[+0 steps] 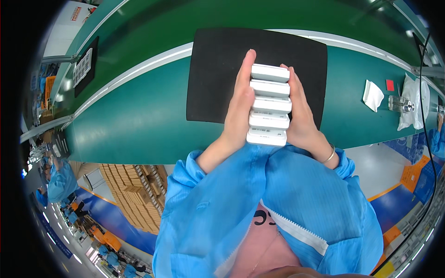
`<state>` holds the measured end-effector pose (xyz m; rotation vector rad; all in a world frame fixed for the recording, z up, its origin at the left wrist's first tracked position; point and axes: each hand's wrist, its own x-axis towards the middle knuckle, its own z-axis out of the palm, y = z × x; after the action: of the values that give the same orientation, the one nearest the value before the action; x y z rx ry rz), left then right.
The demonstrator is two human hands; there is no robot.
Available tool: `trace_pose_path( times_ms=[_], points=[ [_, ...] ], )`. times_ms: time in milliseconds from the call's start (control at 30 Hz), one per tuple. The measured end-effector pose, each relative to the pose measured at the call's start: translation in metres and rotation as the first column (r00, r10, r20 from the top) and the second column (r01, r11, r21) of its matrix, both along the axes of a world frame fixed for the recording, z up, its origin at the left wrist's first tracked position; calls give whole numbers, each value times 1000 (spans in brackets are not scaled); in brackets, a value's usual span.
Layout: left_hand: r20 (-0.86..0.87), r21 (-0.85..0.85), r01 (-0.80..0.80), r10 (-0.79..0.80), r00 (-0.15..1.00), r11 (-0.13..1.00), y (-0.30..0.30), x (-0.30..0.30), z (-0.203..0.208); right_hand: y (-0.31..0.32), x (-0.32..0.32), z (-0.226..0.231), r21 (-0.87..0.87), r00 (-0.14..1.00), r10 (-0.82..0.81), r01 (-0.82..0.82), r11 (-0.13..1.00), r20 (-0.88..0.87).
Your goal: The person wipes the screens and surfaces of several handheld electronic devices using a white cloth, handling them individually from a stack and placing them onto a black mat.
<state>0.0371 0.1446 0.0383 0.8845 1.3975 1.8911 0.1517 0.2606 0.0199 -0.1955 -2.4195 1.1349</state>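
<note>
Between my two palms I hold a row of several small white rounded boxes (270, 104), lined up one behind another above the front edge of the bench. My left hand (238, 106) presses on their left ends, with its fingers stretched up along the row. On the right ends, my right hand (301, 109) is closed against them, its fingertips curling over the farthest box. Small grey markings show on the nearer boxes. Beneath the far part of the row lies a black mat (218, 60) on the green bench (139, 125).
On the bench's right lie a folded white cloth (372, 95), a small red square (390, 85), a clear glass jar (399, 104) and a white plastic bag (410, 92). A black cable (422, 92) hangs at the far right. Stacked cardboard (132, 194) stands at lower left; other people work beyond.
</note>
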Motion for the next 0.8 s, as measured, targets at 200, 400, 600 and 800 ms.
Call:
trace_pose_path(
  times_ms=[200, 400, 600, 800],
  points=[
    [138, 14, 67, -68, 988, 998, 11, 4, -6, 11, 15, 19, 57, 991, -58, 51, 997, 122],
    [-413, -23, 437, -407, 815, 899, 5, -37, -39, 24, 25, 4, -145, 995, -40, 53, 988, 88],
    [-643, -396, 200, -426, 637, 896, 13, -28, -45, 30, 25, 1, -40, 1000, 1, -2, 999, -30],
    [-381, -348, 253, -383, 842, 903, 14, -8, -46, 49, 55, 19, -25, 990, 93, -91, 996, 110]
  ],
)
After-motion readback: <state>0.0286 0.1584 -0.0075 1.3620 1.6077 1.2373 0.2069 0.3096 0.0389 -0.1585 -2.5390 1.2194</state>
